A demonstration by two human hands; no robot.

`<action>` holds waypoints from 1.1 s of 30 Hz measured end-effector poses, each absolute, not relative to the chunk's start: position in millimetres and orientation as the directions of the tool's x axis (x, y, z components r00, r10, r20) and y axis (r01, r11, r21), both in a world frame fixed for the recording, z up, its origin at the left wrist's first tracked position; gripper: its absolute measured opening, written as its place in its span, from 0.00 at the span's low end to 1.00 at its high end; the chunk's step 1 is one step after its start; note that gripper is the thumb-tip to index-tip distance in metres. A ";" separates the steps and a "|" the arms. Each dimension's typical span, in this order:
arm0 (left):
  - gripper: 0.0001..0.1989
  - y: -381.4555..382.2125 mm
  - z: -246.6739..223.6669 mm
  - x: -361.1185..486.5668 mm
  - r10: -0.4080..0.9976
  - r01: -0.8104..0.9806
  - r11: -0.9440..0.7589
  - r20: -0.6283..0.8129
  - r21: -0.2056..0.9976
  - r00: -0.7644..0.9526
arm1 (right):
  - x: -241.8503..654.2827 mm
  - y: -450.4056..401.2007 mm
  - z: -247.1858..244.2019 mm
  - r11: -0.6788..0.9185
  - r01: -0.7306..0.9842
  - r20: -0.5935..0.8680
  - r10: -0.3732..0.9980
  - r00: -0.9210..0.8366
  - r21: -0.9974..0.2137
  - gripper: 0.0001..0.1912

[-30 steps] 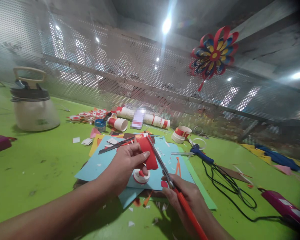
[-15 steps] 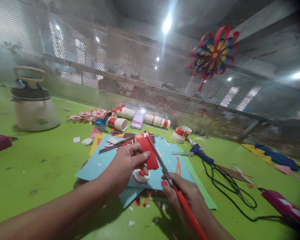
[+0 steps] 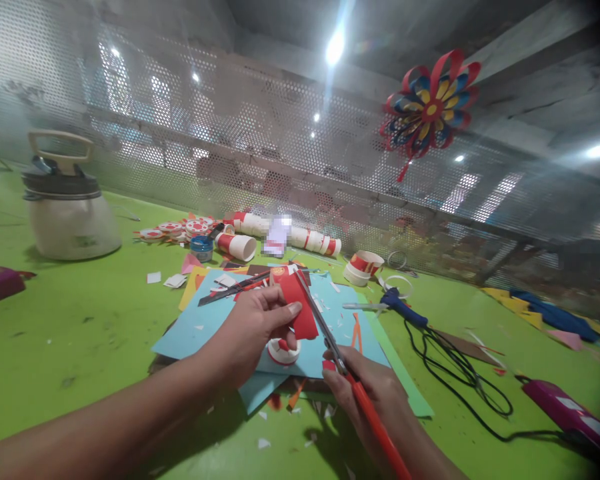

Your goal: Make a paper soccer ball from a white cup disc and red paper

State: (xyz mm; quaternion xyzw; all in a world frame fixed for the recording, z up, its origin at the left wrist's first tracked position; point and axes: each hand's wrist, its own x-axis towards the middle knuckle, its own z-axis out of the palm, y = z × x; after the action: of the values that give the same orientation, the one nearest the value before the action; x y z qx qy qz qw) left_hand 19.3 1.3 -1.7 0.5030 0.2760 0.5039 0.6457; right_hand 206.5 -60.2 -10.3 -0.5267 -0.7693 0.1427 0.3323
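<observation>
Between the thumb and fingers of my left hand (image 3: pixel 260 320) is a red paper piece (image 3: pixel 300 308). My right hand (image 3: pixel 373 390) is closed round the red handles of the scissors (image 3: pixel 375 423). The scissor blades point up and lie along the right edge of the red piece. Under both hands are light blue sheets (image 3: pixel 195 337). A small white and red ring piece (image 3: pixel 283 352) rests on the blue sheet just below my left fingers. Behind the red piece, a cutter lies across the sheets.
A blue glue gun (image 3: pixel 405 310) with a looped black cord lies right of the sheets. Paper cups (image 3: pixel 363 268), a blue jar (image 3: pixel 201 248) and a cup tube stand behind. A large jug (image 3: pixel 73 213) is at the left. Paper scraps litter the green table (image 3: pixel 105 320).
</observation>
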 end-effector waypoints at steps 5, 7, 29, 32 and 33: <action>0.09 2.3 -0.5 19.4 0.936 -0.371 0.000 0.131 0.929 0.327 | 207.1 -58.1 -10.7 0.406 0.751 0.354 0.903 -0.243 -0.521 0.13; 0.09 2.9 -0.4 19.3 0.936 -0.374 0.006 0.127 0.928 0.329 | 207.9 -57.2 -11.2 0.397 0.763 0.348 0.907 -0.239 -0.510 0.15; 0.09 0.1 1.2 20.0 0.930 -0.398 0.048 0.104 0.916 0.352 | 206.4 -58.3 -12.4 0.425 0.748 0.404 0.886 -0.228 -0.510 0.12; 0.09 1.3 0.2 19.8 0.930 -0.384 0.039 0.107 0.922 0.353 | 206.7 -57.9 -13.2 0.438 0.756 0.423 0.875 -0.236 -0.486 0.12; 0.09 1.5 -0.1 19.8 0.929 -0.380 0.041 0.104 0.924 0.354 | 207.0 -57.7 -13.7 0.434 0.760 0.420 0.877 -0.233 -0.485 0.12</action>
State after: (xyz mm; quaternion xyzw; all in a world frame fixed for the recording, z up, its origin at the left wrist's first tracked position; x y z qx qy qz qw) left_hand 19.8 1.5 -0.1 0.4861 0.2827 0.4931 0.6638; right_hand 207.0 -57.7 -13.7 -0.5246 -0.7801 0.0893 0.3291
